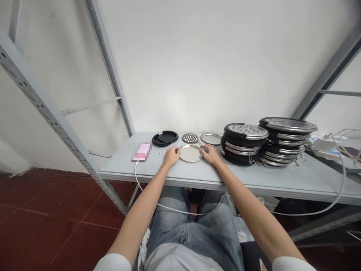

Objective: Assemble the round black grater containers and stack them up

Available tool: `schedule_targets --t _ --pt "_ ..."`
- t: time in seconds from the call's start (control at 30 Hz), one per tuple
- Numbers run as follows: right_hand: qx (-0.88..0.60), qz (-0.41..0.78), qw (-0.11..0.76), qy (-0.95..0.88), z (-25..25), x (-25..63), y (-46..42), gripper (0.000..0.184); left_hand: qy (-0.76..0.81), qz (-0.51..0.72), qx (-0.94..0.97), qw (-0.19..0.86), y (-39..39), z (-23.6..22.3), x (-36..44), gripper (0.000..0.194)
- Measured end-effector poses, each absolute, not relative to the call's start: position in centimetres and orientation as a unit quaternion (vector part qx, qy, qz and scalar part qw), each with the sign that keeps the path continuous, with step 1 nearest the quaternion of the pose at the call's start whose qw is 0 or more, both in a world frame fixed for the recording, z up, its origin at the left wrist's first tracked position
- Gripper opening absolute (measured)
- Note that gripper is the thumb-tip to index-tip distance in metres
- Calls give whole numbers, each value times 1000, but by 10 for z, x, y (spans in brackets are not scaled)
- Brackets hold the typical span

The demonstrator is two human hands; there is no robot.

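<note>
A shallow, round metal plate [191, 154] with a raised rim lies on the grey table in front of me. My left hand [172, 156] has closed fingers on its left edge. On the opposite edge, my right hand [210, 154] grips the rim between thumb and fingers. Just behind it are a perforated metal disc [190, 138] and a thin metal ring [211, 139]. Black round pieces [165, 137], partly overlapping, lie farther left.
Two stacks of black-and-silver round assemblies, a nearer stack [244, 145] and a taller one [287, 141], stand right of my hand, with small hooks hanging out. At left lies a phone [142, 151] with a white cable [136, 174] looping over the table edge. Metal uprights [108, 67] frame the table.
</note>
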State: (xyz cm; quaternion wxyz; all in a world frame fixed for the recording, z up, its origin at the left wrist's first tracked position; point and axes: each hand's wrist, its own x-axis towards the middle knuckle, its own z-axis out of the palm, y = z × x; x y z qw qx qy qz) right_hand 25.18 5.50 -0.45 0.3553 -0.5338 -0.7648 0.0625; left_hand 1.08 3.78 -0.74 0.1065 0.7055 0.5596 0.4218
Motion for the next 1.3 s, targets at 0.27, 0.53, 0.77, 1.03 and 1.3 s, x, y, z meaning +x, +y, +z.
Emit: schedule_targets --t 0.27,0.53,0.77,1.03,1.3 --pt "-549 126 364 -742 -8 253 55 25 567 424 698 111 37 -8 12 16" --pt "-551 130 372 -735 -9 254 57 26 565 431 694 113 36 -7 12 14" --pt "-557 124 371 -733 -8 254 56 26 565 431 695 114 33 -5 12 15" --pt "-562 122 370 -730 -10 255 57 28 564 428 697 114 35 -5 12 15" --pt "-568 122 363 -728 -9 255 57 29 561 427 701 110 36 -7 11 15"
